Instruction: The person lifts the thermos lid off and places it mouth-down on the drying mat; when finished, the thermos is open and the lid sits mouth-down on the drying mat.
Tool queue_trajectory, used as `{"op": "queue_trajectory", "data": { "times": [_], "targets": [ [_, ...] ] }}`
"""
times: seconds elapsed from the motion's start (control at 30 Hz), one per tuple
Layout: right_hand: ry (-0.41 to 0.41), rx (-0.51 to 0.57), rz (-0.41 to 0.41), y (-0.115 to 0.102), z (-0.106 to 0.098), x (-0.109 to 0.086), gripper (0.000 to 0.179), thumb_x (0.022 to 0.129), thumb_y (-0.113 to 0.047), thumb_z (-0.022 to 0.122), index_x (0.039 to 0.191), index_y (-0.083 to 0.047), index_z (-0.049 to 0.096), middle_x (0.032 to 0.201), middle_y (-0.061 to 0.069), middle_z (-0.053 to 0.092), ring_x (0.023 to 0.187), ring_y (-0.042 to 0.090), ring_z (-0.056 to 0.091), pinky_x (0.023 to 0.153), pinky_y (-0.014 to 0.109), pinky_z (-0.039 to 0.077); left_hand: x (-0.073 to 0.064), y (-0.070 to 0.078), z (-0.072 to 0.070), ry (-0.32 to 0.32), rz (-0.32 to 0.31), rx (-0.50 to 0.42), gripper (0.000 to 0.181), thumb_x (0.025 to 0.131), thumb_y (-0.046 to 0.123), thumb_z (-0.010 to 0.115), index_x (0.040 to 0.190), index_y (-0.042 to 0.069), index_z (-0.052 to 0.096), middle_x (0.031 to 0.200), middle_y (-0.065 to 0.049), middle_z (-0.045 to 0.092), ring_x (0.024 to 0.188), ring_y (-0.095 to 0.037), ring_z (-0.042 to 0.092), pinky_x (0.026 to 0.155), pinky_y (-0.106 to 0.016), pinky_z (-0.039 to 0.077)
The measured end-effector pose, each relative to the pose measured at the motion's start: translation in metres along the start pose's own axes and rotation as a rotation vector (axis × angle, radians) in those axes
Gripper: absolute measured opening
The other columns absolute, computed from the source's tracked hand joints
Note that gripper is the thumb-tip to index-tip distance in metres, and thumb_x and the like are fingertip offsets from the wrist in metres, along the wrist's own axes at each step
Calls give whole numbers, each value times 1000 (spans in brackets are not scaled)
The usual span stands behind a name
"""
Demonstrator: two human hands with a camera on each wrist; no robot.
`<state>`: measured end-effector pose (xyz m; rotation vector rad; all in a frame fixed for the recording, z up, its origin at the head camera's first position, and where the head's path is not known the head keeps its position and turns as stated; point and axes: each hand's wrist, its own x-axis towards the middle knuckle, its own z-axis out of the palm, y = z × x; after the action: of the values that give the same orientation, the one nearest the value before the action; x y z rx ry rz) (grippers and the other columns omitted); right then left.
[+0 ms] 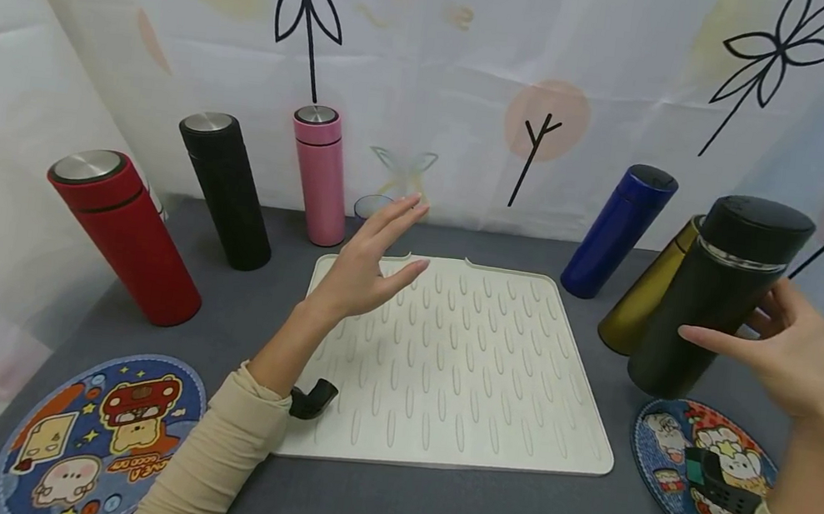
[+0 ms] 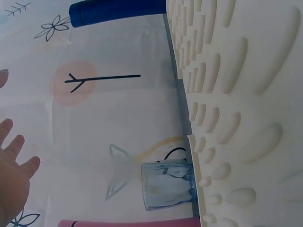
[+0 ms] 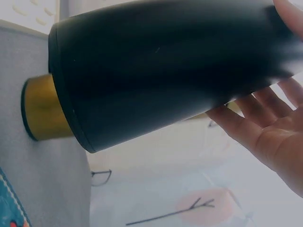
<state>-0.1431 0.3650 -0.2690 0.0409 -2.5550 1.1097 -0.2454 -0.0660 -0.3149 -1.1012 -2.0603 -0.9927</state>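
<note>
My right hand (image 1: 798, 348) holds a large black thermos flask (image 1: 709, 297) at the right, thumb across its near side and fingers round the back. In the right wrist view the flask (image 3: 156, 71) fills the upper part, with the fingers (image 3: 265, 113) along its side. Whether its base touches the table, I cannot tell. Over the back left part of a white ridged mat (image 1: 460, 371), my left hand (image 1: 365, 269) is raised with fingers spread and holds nothing. A clear glass cup (image 2: 169, 184) stands behind the mat, mostly hidden by that hand in the head view.
A gold flask (image 1: 640, 306) and a blue flask (image 1: 618, 233) stand left of the held one. Red (image 1: 130, 244), black (image 1: 230, 196) and pink (image 1: 320, 180) flasks stand at the left. Round cartoon placemats lie at the left (image 1: 99, 434) and right (image 1: 668, 477). A curtain (image 1: 439, 67) hangs behind.
</note>
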Motion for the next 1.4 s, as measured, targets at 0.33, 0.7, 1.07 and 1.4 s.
{"op": "queue_trajectory", "data": {
  "times": [0.33,0.7,1.07,1.4],
  "targets": [
    [-222,-1,-15,-25,36,3,93,75,-13,83,150,-19,28,134,21,40,117,50,43,84,70,37,1,10,-2,-12,-12,-68,64,86,13,70,143,3,42,148,-12,36,137,-18,29,107,-39,30],
    [-315,21,-146,-51,74,-2,92,69,-17,87,144,-8,36,128,18,49,113,43,50,83,62,45,5,31,-1,-100,-65,-200,66,87,16,70,145,8,39,151,-5,33,137,-13,28,107,-40,30],
    [-378,8,-283,-71,104,3,91,66,-14,89,141,-1,39,127,22,52,111,43,52,87,62,43,7,47,-2,-154,-54,-314,69,85,16,73,145,9,39,148,0,38,135,-11,32,107,-34,30],
    [-454,-57,-430,-83,129,8,90,60,-9,91,138,-4,46,124,15,55,108,36,55,81,59,48,9,51,-2,-153,-32,-430,67,80,10,78,139,5,47,145,-4,42,131,-13,39,97,-33,43]
  ]
}}
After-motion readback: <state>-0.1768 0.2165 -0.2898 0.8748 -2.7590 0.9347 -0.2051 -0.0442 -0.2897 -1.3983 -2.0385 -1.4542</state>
